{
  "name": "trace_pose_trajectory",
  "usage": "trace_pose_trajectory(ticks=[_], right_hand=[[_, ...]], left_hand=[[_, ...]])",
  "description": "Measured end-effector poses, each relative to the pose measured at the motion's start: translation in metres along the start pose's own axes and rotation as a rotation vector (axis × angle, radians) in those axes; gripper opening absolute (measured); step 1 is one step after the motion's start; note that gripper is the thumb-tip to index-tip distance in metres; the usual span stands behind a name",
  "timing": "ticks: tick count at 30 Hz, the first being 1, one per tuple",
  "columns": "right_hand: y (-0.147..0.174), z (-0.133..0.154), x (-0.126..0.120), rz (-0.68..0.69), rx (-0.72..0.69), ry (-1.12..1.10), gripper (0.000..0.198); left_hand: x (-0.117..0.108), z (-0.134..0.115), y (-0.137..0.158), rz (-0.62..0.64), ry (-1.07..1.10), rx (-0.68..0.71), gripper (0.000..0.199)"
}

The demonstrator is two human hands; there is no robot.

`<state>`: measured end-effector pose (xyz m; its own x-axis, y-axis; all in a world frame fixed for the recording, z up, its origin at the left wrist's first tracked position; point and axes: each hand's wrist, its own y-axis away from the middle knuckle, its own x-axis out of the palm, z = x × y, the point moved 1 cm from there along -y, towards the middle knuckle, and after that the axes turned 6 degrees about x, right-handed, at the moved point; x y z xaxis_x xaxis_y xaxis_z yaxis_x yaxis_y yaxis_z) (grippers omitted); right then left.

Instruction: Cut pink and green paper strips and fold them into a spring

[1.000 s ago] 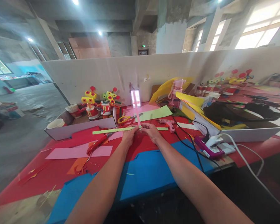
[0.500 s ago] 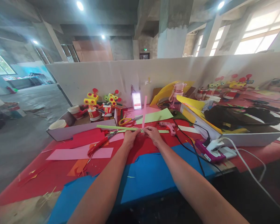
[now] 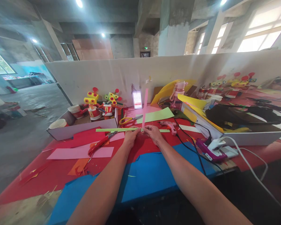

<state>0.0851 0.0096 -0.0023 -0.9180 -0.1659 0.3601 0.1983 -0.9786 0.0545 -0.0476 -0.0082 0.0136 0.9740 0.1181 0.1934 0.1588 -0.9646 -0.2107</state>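
My left hand pinches the right end of a long green paper strip, which points out to the left. Between finger and thumb of my right hand is the lower end of a pink paper strip that stands upright. The two strips meet at a right angle at my fingertips, and the fingers partly hide the joint. Another piece of green paper shows to the right of my right hand. Close by on that side lies a pink glue gun. Yellow-handled scissors lie just behind my left hand.
Red-handled scissors lie on pink paper at left. Blue sheets cover the near edge. Paper-cup robots stand in a box. At right are a purple power strip, cables and a white box. A lit phone stands behind.
The green strip has levelled out to lie nearly horizontal, and the pink strip's upper end stands a little higher. Both hands keep their pinch in nearly the same place.
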Motion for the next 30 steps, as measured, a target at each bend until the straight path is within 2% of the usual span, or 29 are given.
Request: trace_pose_trajectory(ticks=[5, 11, 19, 23, 26, 30], right_hand=[[0.0022, 0.0, 0.0006, 0.013, 0.058, 0.007, 0.042], [0.0, 0.0004, 0.001, -0.075, -0.006, -0.016, 0.039], [0.0001, 0.0009, -0.0012, -0.017, -0.012, 0.115, 0.031], [-0.0023, -0.0002, -0.0016, -0.065, -0.071, 0.106, 0.029], [-0.0024, -0.0009, -0.001, -0.058, -0.062, 0.068, 0.028], [-0.0012, -0.0004, -0.0016, -0.064, -0.06, 0.153, 0.028]], left_hand=[[-0.0025, 0.0023, -0.0027, 0.014, 0.004, -0.064, 0.032], [-0.0001, 0.0015, -0.0011, 0.136, -0.027, 0.0, 0.033], [-0.0034, -0.0027, -0.0046, 0.117, -0.254, 0.121, 0.033], [-0.0005, -0.0037, -0.0022, 0.143, -0.182, 0.096, 0.032], [-0.0001, -0.0025, -0.0018, 0.152, -0.145, 0.071, 0.032], [-0.0011, -0.003, -0.0019, 0.13, -0.18, 0.096, 0.031]])
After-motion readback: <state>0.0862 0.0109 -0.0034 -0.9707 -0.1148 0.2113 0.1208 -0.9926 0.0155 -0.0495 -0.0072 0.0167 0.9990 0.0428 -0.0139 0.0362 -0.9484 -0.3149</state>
